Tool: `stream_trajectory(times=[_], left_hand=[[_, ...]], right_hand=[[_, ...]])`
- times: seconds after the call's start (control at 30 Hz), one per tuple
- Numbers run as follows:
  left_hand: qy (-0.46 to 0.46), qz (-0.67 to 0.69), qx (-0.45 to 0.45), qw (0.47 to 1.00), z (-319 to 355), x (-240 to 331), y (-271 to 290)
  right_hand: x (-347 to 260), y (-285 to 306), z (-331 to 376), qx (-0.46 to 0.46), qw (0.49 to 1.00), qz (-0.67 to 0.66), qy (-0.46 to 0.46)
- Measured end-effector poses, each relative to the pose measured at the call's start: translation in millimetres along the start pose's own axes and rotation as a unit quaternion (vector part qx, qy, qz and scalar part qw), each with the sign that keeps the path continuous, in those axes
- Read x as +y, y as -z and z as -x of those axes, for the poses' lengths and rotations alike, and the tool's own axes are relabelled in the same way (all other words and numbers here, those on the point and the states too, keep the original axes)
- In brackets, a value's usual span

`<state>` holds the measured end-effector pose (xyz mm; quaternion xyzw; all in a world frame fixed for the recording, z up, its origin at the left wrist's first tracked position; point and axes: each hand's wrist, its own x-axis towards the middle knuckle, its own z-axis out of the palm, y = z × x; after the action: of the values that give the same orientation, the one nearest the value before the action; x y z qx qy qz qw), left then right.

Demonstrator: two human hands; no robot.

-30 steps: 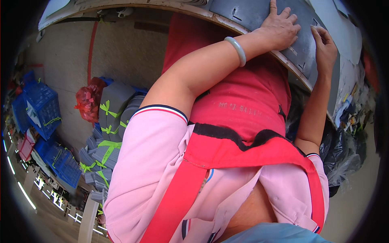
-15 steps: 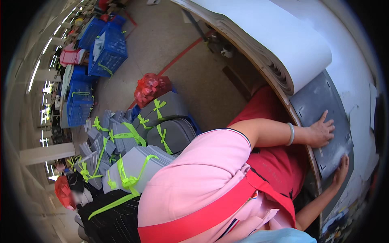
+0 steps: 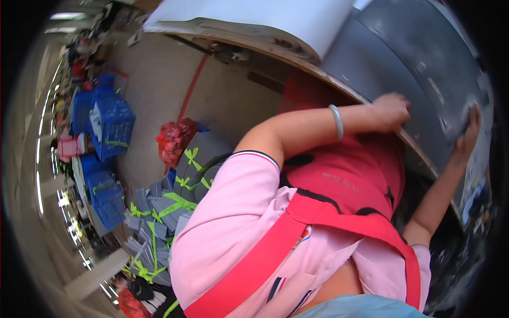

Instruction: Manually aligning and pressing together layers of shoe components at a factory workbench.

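A dark grey template board (image 3: 424,69) with small slots and whitish dust marks lies at the far right of the table. My right hand (image 3: 467,130) grips its near right edge, fingers on top and bent. Under the board spreads a smooth grey sheet (image 3: 366,53). At the table's near edge, my left hand (image 3: 391,112), with a pale bangle on the wrist, is closed over the border of that sheet. Its fingertips are curled out of sight, so what they pinch is hidden.
A thick roll of white sheet material (image 3: 249,21) covers the table's left part. On the floor at left are bundles of grey pieces (image 3: 159,212) tied with lime-green strips, a red plastic bag (image 3: 175,140) and blue crates (image 3: 114,127).
The template board has moved away over the table, exposing more grey sheet. My left hand has left the board, drawn back to the table edge and closed; my right hand has moved outward. The view has turned.
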<state>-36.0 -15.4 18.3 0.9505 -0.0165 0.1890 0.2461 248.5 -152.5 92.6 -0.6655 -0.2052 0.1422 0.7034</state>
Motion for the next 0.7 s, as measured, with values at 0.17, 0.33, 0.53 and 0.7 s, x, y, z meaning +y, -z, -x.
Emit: stream_trajectory(times=[0.17,0.33,0.53,0.7], left_hand=[[0.008,0.001,-0.052,0.999,1,-1,24],[-0.013,0.046,-0.029,0.998,-1,-1,23],[-0.01,0.002,-0.089,0.996,3,1,48],[0.007,-0.002,-0.093,0.996,11,-10,53]], right_hand=[[21,1,19,-0.062,0.993,-0.098,0.016],[7,-5,50,-0.015,0.981,-0.19,-0.048],[19,6,46,-0.005,0.972,-0.229,-0.051],[31,11,46,0.001,0.974,-0.214,-0.076]])
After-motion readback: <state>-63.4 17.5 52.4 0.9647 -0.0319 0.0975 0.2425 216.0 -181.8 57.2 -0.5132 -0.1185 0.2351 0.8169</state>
